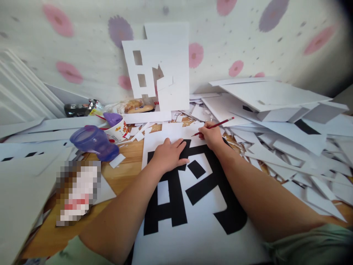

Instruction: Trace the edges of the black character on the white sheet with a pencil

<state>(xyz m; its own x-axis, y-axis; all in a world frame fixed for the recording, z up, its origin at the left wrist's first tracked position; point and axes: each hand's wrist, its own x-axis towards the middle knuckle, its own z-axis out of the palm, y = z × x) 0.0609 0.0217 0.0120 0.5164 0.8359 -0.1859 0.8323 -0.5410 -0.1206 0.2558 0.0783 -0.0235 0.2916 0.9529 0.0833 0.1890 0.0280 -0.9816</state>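
My left hand (170, 154) lies flat, fingers spread, on a black cut-out character (179, 198) that rests on a white sheet (201, 243). Pinched in my right hand (211, 134) is a dark red pencil (220, 123), its tip low over the white sheet just above the character's top edge. I cannot tell whether the tip touches. A small black diamond-shaped piece (196, 169) sits within the character's right part. My right forearm covers some of the character's right side.
Behind stands a white board with cut-out openings (175, 44). White scraps (289, 158) and stacked boards (273, 94) crowd the right. At left are a purple translucent cup (93, 141), a patterned paper tub (118, 131), a blurred-out item (79, 191) and white boards (22, 195).
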